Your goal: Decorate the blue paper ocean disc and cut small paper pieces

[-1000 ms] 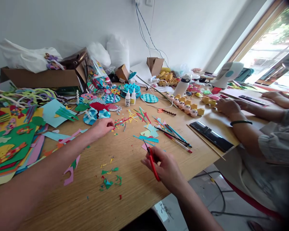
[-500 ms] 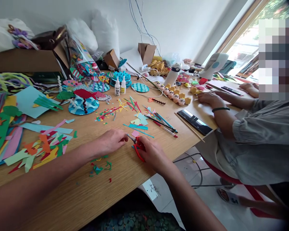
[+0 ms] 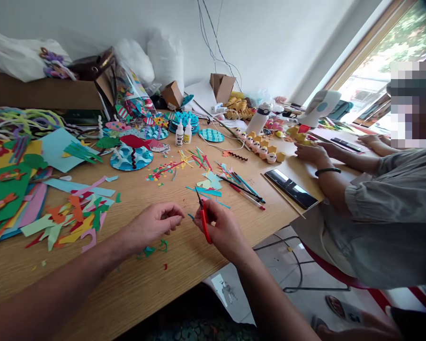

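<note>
My right hand (image 3: pixel 222 227) is closed round the red handles of a pair of scissors (image 3: pixel 204 220), whose dark blades point up and away from me. A small blue paper piece (image 3: pixel 190 216) shows at this hand's fingertips. To the left, my left hand (image 3: pixel 159 221) hovers over the table with fingers loosely bent and thumb apart; I see nothing in it. Blue paper strips (image 3: pixel 209 192) and pale paper scraps (image 3: pixel 210 181) lie just beyond the scissors. Small green and blue snippets (image 3: pixel 151 250) are on the wood beneath my left wrist.
Coloured paper offcuts (image 3: pixel 74 218) spread on the left. Glue bottles (image 3: pixel 179 133), a blue decorated disc (image 3: pixel 142 161) and an egg-carton strip with small faces (image 3: pixel 259 147) stand farther back. Pencils (image 3: pixel 246 187) and a black phone (image 3: pixel 291 188) lie right, near another person's hand (image 3: pixel 310 154).
My left hand has drawn back left from the scissors and its fingers have loosened. The scissors have turned from pointing left to pointing upward. The camera view has shifted slightly.
</note>
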Tool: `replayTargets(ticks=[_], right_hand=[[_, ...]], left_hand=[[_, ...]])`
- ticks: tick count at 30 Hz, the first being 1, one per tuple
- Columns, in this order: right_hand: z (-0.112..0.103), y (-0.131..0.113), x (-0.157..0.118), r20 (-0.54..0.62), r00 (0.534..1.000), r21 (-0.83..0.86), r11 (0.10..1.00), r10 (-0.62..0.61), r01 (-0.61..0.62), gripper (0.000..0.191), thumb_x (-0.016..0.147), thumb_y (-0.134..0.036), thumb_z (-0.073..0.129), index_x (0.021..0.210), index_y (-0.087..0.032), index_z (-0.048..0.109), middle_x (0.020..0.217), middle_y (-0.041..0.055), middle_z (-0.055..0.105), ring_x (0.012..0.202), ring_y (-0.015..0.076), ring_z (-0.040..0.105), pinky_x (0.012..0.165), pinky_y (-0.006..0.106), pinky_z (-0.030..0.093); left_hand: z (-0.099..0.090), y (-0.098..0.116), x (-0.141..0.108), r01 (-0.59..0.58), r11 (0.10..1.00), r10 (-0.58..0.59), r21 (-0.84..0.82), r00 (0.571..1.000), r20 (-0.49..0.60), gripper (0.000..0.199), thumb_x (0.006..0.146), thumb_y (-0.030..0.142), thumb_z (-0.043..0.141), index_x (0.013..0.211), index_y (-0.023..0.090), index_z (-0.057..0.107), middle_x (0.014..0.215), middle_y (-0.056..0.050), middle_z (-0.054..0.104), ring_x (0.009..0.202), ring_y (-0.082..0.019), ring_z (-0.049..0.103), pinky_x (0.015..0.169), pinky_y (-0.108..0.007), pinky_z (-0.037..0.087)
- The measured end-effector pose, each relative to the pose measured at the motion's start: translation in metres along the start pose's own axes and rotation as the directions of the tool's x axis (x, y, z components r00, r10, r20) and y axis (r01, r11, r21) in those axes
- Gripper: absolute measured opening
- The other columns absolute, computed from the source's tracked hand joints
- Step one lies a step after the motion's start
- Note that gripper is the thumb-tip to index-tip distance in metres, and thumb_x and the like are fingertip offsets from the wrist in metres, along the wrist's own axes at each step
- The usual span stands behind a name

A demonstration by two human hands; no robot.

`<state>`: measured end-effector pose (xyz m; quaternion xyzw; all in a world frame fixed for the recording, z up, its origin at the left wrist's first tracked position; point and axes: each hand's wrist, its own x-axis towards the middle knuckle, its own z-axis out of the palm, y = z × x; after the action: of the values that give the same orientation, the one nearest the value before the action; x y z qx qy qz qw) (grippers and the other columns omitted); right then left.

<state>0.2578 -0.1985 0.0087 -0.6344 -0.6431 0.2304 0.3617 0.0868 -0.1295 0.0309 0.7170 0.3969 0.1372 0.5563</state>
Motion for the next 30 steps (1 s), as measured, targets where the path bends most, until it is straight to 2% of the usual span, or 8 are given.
replayTargets(ticks=[2,4,10,15,19,26,30], right_hand=[[0.004,-0.01,0.003,-0.021,0.999,0.091,0.995,-0.034,0.036,0.009,0.076,-0.022,0.056,0.071,-0.019,0.049,0.067,-0.002,0.052,0.059,0.0104,0.042,0.055,0.021,0.031],[0.009,-0.018,0.006,-0.047,0.997,0.113,0.991,-0.066,0.071,0.01,0.076,-0.022,0.056,0.07,-0.019,0.049,0.067,-0.0017,0.052,0.059,0.0105,0.043,0.056,0.022,0.032],[0.026,-0.031,0.007,-0.119,0.972,0.04,0.977,-0.202,0.208,0.018,0.077,-0.022,0.052,0.064,-0.021,0.039,0.06,-0.0029,0.047,0.057,0.0107,0.04,0.054,0.021,0.03],[0.033,-0.037,0.008,-0.122,0.962,0.005,0.969,-0.245,0.247,0.015,0.077,-0.02,0.048,0.065,-0.021,0.039,0.062,-0.0016,0.049,0.059,0.0111,0.043,0.056,0.021,0.033],[0.037,-0.04,0.012,-0.081,0.974,0.074,0.973,-0.212,0.218,0.017,0.077,-0.024,0.052,0.065,-0.021,0.041,0.062,-0.0027,0.048,0.058,0.0104,0.042,0.055,0.021,0.032],[0.046,-0.041,0.023,0.041,0.996,0.251,0.966,-0.081,0.068,0.016,0.072,-0.029,0.061,0.069,-0.019,0.049,0.061,-0.0044,0.048,0.055,0.0093,0.04,0.052,0.021,0.03],[0.048,-0.044,0.029,0.082,0.994,0.336,0.941,-0.078,0.046,0.02,0.071,-0.034,0.062,0.07,-0.018,0.05,0.061,-0.0044,0.05,0.056,0.0092,0.042,0.053,0.021,0.032]], left_hand=[[0.003,0.0,-0.005,-0.004,0.99,0.0,-0.139,1.0,-0.028,0.023,0.071,0.04,0.056,0.077,0.018,0.06,0.066,0.002,0.056,0.06,-0.013,0.051,0.056,-0.025,0.043],[0.005,0.0,-0.01,-0.031,0.978,0.019,-0.204,0.998,-0.064,0.022,0.071,0.04,0.059,0.074,0.018,0.058,0.067,0.002,0.056,0.061,-0.012,0.051,0.056,-0.024,0.042],[0.004,0.002,-0.023,-0.089,0.945,0.032,-0.314,0.983,-0.182,0.022,0.072,0.038,0.061,0.07,0.017,0.054,0.065,0.003,0.055,0.06,-0.011,0.049,0.054,-0.024,0.04],[-0.001,-0.003,-0.028,-0.12,0.95,0.041,-0.289,0.963,-0.267,0.018,0.071,0.035,0.062,0.071,0.018,0.055,0.066,0.003,0.056,0.062,-0.012,0.05,0.058,-0.025,0.041],[-0.005,-0.005,-0.032,-0.108,0.971,0.036,-0.216,0.95,-0.31,0.014,0.069,0.032,0.061,0.07,0.018,0.056,0.064,0.003,0.056,0.061,-0.012,0.05,0.057,-0.025,0.04],[-0.017,-0.007,-0.039,-0.086,0.986,0.027,-0.144,0.93,-0.365,0.014,0.065,0.027,0.057,0.076,0.019,0.057,0.072,0.001,0.063,0.071,-0.015,0.059,0.063,-0.028,0.045],[-0.022,-0.009,-0.042,-0.13,0.983,0.071,-0.129,0.921,-0.383,0.016,0.062,0.025,0.059,0.077,0.019,0.057,0.074,0.001,0.063,0.074,-0.016,0.06,0.068,-0.031,0.048]])
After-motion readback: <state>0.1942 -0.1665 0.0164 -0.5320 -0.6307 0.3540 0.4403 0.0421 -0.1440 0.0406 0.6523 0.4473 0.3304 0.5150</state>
